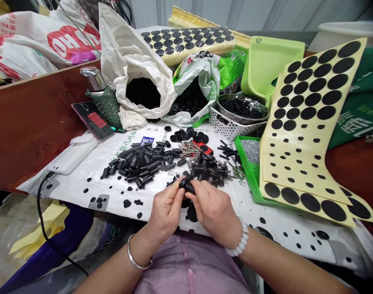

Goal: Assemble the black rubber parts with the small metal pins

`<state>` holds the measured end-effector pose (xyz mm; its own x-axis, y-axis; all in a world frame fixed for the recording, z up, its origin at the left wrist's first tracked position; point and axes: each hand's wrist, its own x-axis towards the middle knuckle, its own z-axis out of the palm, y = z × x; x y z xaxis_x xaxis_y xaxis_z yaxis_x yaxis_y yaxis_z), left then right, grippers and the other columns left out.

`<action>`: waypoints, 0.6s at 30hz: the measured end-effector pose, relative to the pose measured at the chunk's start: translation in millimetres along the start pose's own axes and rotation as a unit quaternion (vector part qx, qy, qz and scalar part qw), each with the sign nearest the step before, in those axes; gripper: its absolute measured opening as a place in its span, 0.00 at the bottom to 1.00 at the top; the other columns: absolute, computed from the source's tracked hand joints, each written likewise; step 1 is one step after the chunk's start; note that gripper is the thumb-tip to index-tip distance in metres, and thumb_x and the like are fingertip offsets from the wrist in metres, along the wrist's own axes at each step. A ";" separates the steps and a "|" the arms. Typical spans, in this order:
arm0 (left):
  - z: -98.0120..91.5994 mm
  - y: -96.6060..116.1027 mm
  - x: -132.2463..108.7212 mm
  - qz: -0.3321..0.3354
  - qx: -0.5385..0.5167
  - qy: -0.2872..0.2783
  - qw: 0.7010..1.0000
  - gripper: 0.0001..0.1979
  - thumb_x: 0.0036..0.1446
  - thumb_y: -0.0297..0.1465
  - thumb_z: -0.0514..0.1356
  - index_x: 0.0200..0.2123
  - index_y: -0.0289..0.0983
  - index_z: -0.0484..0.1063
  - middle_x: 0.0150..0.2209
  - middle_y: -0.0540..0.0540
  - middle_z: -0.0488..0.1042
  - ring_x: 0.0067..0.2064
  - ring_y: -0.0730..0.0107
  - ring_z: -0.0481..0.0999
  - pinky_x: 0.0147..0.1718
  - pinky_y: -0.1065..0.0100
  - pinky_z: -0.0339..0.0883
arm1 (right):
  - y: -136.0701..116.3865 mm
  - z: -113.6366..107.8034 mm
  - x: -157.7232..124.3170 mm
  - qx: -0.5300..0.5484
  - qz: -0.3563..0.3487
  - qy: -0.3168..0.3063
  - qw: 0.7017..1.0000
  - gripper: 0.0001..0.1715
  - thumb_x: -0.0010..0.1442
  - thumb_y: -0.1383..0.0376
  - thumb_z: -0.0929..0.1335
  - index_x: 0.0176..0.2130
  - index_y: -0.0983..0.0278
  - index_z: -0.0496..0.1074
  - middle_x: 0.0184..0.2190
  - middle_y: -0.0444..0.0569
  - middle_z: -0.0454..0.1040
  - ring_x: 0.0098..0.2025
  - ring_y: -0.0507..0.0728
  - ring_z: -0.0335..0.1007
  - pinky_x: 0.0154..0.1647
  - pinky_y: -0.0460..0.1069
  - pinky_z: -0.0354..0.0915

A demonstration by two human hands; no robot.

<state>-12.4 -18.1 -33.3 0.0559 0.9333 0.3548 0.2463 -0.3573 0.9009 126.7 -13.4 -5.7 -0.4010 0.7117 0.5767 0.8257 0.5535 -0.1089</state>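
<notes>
Both my hands meet at the near edge of the table over a white printed sheet (112, 192). My left hand (166, 210) and my right hand (212, 208) are closed together on one small black plastic part (186, 185), pinched between the fingertips of both. Just beyond lie a heap of black plastic tubes (140, 161), a small pile of metal pins (189, 150) and more black parts (207, 168). Round black discs (189, 134) lie further back.
Yellow sheets of black round stickers (309, 122) lean at the right over a green tray (246, 163). A metal bowl in a white basket (232, 122), open bags of black parts (143, 92), a phone (92, 120), a flask (96, 79) and a power bank (71, 157) surround the work.
</notes>
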 end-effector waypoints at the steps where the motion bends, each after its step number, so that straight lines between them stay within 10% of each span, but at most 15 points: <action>1: 0.7 -1.5 0.2 0.007 0.000 0.003 1.000 0.16 0.61 0.28 0.52 0.51 0.34 0.68 0.48 0.43 0.75 0.48 0.64 0.74 0.48 0.66 0.69 | 0.3 1.3 -0.3 0.020 0.007 -0.006 1.000 0.20 0.66 0.63 0.55 0.36 0.70 0.69 0.25 0.52 0.71 0.25 0.55 0.68 0.25 0.47 0.60; 6: 4.5 -6.6 1.2 0.027 0.004 0.024 0.999 0.16 0.61 0.28 0.52 0.51 0.33 0.69 0.47 0.42 0.75 0.48 0.64 0.75 0.48 0.67 0.69 | 1.2 2.1 3.1 0.187 0.142 -0.056 0.970 0.19 0.63 0.57 0.58 0.29 0.66 0.67 0.23 0.50 0.69 0.25 0.54 0.64 0.26 0.47 0.57; 11: 1.0 -4.9 3.1 0.109 0.057 0.041 0.992 0.18 0.60 0.24 0.52 0.53 0.34 0.66 0.47 0.40 0.75 0.47 0.65 0.75 0.47 0.66 0.70 | -2.5 -4.4 16.7 0.405 0.312 -0.148 0.847 0.26 0.60 0.49 0.58 0.21 0.63 0.61 0.15 0.41 0.58 0.16 0.48 0.52 0.18 0.45 0.53; 13: -1.4 -3.3 3.1 0.158 0.086 0.036 0.983 0.20 0.59 0.22 0.52 0.55 0.35 0.64 0.49 0.40 0.73 0.49 0.65 0.74 0.49 0.65 0.69 | -7.2 -5.8 20.5 0.495 0.381 -0.203 0.754 0.30 0.60 0.44 0.54 0.21 0.63 0.61 0.12 0.37 0.53 0.12 0.46 0.45 0.12 0.43 0.50; 16: -4.2 -1.1 2.9 0.216 0.099 0.001 0.971 0.24 0.58 0.19 0.51 0.57 0.37 0.61 0.54 0.40 0.69 0.53 0.64 0.70 0.52 0.64 0.66 | -16.0 -5.6 21.4 0.635 0.519 -0.211 0.532 0.32 0.54 0.39 0.57 0.20 0.63 0.60 0.09 0.33 0.48 0.10 0.44 0.37 0.07 0.41 0.46; 18: -5.7 -0.1 3.8 0.227 0.089 -0.016 0.970 0.24 0.57 0.19 0.51 0.57 0.37 0.61 0.55 0.40 0.68 0.54 0.64 0.69 0.53 0.64 0.65 | -19.5 -4.7 19.4 0.678 0.555 -0.166 0.453 0.32 0.51 0.39 0.61 0.20 0.64 0.61 0.09 0.34 0.50 0.10 0.43 0.39 0.07 0.40 0.47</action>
<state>-17.7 -14.7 -30.6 0.2262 0.6822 0.6952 0.3519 -0.7228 0.5948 104.6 -12.4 11.4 -0.2613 0.7776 -0.5718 -0.3200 -0.6287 -0.7088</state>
